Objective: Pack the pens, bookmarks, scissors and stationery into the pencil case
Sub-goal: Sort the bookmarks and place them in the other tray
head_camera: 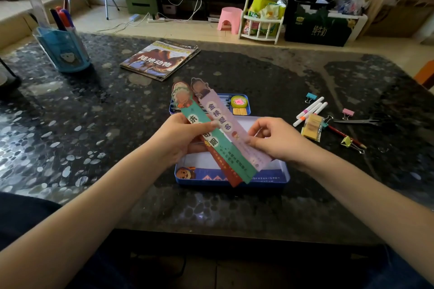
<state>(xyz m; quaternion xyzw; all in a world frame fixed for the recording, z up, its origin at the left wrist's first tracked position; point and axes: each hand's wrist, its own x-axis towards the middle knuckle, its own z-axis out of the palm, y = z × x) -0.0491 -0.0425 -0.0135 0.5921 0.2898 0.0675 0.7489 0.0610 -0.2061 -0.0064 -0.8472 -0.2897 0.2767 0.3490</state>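
Left hand (180, 135): gripping the fanned bookmarks (218, 134) above the pencil case (270, 175), thumb lying across the green one
Right hand (273, 141): pinching the lilac bookmark's right edge
Red bookmark: mostly hiding beneath the green
Case interior: largely covered by hands
Far tray (244, 112): partly blocked, holding tape
Right of desk (94, 124): scissors (359, 121), markers (311, 110), clips lying loose

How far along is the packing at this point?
Partly done. The open pencil case already holds pens and a tape roll in its far half. In hand: the left hand and right hand hold the bookmarks over the case. Left on the table: scissors, markers, clips and a pencil.
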